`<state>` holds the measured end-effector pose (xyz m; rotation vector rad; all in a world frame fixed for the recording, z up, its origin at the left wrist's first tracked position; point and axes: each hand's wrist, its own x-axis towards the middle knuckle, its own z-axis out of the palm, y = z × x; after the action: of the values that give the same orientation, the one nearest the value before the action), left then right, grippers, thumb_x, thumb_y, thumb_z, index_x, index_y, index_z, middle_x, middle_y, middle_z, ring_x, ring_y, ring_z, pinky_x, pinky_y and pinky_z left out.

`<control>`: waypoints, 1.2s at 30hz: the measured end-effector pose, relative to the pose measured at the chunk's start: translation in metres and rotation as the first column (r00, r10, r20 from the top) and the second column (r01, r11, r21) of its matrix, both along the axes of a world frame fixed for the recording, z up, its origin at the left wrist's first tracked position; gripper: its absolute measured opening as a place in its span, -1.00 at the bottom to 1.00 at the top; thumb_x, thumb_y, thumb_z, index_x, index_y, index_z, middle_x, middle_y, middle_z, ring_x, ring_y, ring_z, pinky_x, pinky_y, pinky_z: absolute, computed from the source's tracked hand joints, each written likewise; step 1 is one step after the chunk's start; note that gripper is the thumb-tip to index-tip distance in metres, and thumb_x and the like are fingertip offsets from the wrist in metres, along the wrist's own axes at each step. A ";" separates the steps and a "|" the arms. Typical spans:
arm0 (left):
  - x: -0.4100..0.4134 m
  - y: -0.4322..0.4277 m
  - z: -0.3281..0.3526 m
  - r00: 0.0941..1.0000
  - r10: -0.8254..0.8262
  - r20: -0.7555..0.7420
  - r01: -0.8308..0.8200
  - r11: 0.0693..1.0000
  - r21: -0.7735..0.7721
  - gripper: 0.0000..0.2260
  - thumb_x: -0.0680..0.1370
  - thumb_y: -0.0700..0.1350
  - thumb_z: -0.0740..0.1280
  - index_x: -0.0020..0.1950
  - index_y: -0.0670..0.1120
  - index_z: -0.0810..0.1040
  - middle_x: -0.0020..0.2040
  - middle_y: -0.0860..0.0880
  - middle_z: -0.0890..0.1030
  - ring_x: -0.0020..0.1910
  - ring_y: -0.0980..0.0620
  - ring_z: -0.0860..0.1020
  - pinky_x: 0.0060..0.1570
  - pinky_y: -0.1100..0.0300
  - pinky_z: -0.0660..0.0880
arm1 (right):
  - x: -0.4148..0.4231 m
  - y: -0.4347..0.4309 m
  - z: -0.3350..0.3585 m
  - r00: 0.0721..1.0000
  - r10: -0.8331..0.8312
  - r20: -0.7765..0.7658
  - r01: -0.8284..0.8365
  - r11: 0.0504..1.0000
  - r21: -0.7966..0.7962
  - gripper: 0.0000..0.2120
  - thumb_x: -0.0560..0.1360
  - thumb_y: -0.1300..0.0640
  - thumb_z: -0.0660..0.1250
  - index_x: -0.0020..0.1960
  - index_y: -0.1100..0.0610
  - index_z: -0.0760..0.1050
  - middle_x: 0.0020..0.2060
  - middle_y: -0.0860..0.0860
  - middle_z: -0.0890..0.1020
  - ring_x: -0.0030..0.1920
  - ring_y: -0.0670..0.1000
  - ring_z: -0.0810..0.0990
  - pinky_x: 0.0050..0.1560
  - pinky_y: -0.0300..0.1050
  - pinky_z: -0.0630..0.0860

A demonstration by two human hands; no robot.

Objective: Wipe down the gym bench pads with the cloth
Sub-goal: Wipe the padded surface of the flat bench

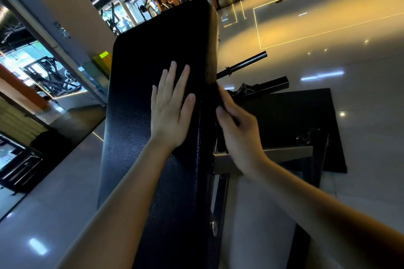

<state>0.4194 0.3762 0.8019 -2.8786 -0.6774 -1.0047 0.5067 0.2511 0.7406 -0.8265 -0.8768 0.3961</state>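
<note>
Two hands, one bench pad, one barbell end, one dark floor mat and one grey frame crossbar are in view; the bench pad is long, black and grained, running from near me up and away through the middle of the picture, its far end rounded. Left of the bench pad lies open pale floor; along its right edge the room is tighter, with the crossbar just beside it low down, the floor mat beyond, and the barbell end jutting out from behind the edge further up. My left hand lies flat on the pad's top face, palm down, fingers straight and slightly spread, forearm stretched along the pad. My right hand is at the pad's right side edge, blurred, thumb and fingers curled towards the edge; a dark strip shows between them; whether that is the cloth, held, I cannot tell.
</note>
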 end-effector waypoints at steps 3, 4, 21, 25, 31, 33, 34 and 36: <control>-0.001 0.000 0.000 1.000 -0.005 0.003 0.005 1.000 -0.006 -0.50 0.64 0.15 -0.06 0.59 0.08 0.05 0.61 0.02 0.00 0.59 0.03 -0.08 0.51 0.03 -0.19 | 0.040 0.019 0.049 0.979 -0.196 -0.054 0.198 0.979 0.041 -0.60 0.60 0.28 0.15 0.44 0.18 0.29 0.31 0.13 0.50 0.30 -0.04 0.42 0.18 -0.06 0.51; -0.001 0.000 0.000 1.000 -0.006 0.004 0.006 1.000 -0.007 -0.50 0.64 0.15 -0.06 0.58 0.08 0.05 0.61 0.02 0.00 0.59 0.03 -0.08 0.51 0.04 -0.20 | 0.055 0.031 0.067 0.963 -0.268 0.003 0.267 0.962 0.057 -0.59 0.59 0.27 0.14 0.43 0.20 0.30 0.31 0.20 0.50 0.25 -0.06 0.50 0.11 -0.07 0.49; 0.000 0.007 -0.002 1.000 -0.019 0.010 0.019 0.999 0.031 -0.51 0.64 0.15 -0.06 0.58 0.12 0.02 0.61 0.06 0.00 0.59 0.03 -0.07 0.52 0.00 -0.15 | 0.015 -0.005 -0.005 0.962 -0.027 0.273 0.039 0.998 -0.039 -0.58 0.60 0.23 0.16 0.45 0.14 0.24 0.46 0.06 0.31 0.47 -0.04 0.27 0.44 -0.01 0.30; -0.002 0.007 -0.002 0.999 -0.029 0.016 0.029 0.999 0.017 -0.51 0.64 0.14 -0.05 0.57 0.11 0.04 0.60 0.06 0.01 0.59 0.05 -0.07 0.52 0.03 -0.17 | 0.066 0.030 0.074 0.925 -0.298 0.235 0.288 0.955 0.074 -0.62 0.61 0.25 0.13 0.42 0.28 0.30 0.16 0.30 0.57 -0.12 -0.15 0.63 -0.19 -0.34 0.51; 0.000 0.007 -0.003 1.000 -0.011 0.027 0.010 1.000 0.020 -0.51 0.64 0.14 -0.05 0.58 0.11 0.08 0.61 0.05 0.03 0.59 0.04 -0.06 0.53 -0.03 -0.14 | 0.077 0.080 0.085 0.887 -0.394 0.242 0.400 0.916 0.024 -0.53 0.58 0.07 0.11 0.42 0.27 0.32 0.28 0.18 0.52 0.18 0.05 0.56 0.13 -0.22 0.51; 0.001 0.007 -0.004 0.999 -0.008 0.036 0.007 1.000 0.022 -0.51 0.64 0.14 -0.04 0.58 0.12 0.09 0.61 0.06 0.03 0.59 0.04 -0.06 0.52 0.00 -0.14 | 0.051 0.068 0.049 0.879 -0.392 0.271 0.396 0.917 0.043 -0.60 0.61 0.19 0.15 0.42 0.27 0.32 0.42 0.20 0.36 0.46 0.15 0.29 0.43 0.04 0.31; 0.001 0.006 -0.004 0.999 -0.011 0.037 0.010 1.000 0.022 -0.51 0.64 0.13 -0.04 0.58 0.13 0.08 0.61 0.06 0.03 0.59 0.04 -0.05 0.51 0.00 -0.14 | 0.033 0.057 0.029 0.896 -0.350 0.272 0.352 0.935 0.040 -0.61 0.61 0.24 0.15 0.42 0.26 0.30 0.44 0.19 0.32 0.50 0.11 0.21 0.46 0.07 0.24; 0.000 0.006 -0.003 0.999 -0.018 0.036 0.017 0.999 0.027 -0.51 0.64 0.13 -0.03 0.58 0.13 0.07 0.61 0.04 0.03 0.59 0.03 -0.05 0.51 0.00 -0.14 | -0.004 0.033 -0.008 0.929 -0.272 0.252 0.268 0.962 0.049 -0.60 0.60 0.28 0.14 0.43 0.26 0.26 0.47 0.16 0.26 0.53 0.10 0.12 0.50 0.10 0.14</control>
<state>0.4198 0.3827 0.7985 -2.8554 -0.6371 -1.0618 0.5026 0.2837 0.7329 -0.9855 -0.9870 0.0394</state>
